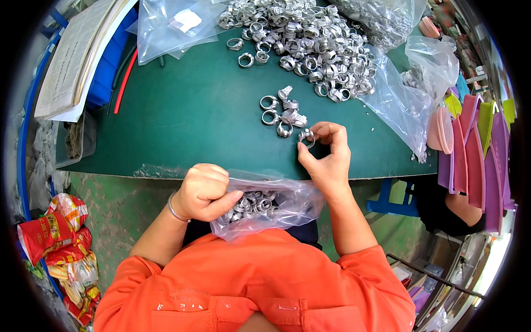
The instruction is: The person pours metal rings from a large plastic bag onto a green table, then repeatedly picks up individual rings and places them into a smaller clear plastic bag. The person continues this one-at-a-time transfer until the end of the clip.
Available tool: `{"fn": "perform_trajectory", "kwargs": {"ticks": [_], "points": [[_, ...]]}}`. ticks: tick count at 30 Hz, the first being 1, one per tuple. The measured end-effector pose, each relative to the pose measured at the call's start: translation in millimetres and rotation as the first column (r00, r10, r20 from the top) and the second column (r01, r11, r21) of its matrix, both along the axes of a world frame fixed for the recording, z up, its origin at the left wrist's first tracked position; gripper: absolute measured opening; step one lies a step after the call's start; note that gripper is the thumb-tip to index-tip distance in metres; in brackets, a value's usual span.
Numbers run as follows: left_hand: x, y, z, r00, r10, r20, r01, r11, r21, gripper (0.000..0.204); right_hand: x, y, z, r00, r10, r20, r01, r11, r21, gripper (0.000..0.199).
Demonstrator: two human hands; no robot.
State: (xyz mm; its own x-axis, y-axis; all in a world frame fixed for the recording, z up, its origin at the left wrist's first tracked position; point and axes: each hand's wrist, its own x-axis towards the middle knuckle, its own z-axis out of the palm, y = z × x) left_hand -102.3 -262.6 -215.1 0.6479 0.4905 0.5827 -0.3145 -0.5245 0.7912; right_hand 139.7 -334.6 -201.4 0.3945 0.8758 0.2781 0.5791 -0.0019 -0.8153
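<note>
The person's right hand [326,157] is raised just over the near edge of the dark green table [182,122], thumb and fingertips pinched together on a small silvery metal ring clamp [306,136]. The left hand [203,192] sits lower, in front of the table edge, curled closed on the rim of a clear plastic bag [287,207] that rests in the lap against the orange shirt [254,282]; that bag already holds a layer of the same shiny clamps.

Just beyond the right hand, a little cluster of loose metal clamps [282,113] lies on the green surface, close to the fingers. Farther back is a large heap of silvery clamps [304,41], spilling between crumpled clear plastic bags [404,94] on the right and another [171,25] at the left. A stack of papers [77,55] sits at the table's far left corner, and pink and purple flat moulded pieces [475,149] stand in a row at the right.
</note>
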Motion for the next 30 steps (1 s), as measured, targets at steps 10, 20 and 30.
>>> {"fn": "perform_trajectory", "kwargs": {"ticks": [10,20,30], "points": [[-1,1,0,1.0,-0.011,-0.017,0.011,1.0,-0.011,0.048,6,-1,-16,0.997,0.051,0.066,-0.066,0.967,0.244,0.041],[-3,4,2,0.999,-0.035,-0.042,0.036,0.999,0.02,0.045,3,-3,-16,0.999,0.03,-0.012,-0.027,0.977,0.211,0.041],[-5,3,2,0.997,-0.047,-0.059,0.049,0.998,0.034,0.042,6,25,-6,0.967,0.041,0.251,-0.048,0.999,0.021,0.025]]}}
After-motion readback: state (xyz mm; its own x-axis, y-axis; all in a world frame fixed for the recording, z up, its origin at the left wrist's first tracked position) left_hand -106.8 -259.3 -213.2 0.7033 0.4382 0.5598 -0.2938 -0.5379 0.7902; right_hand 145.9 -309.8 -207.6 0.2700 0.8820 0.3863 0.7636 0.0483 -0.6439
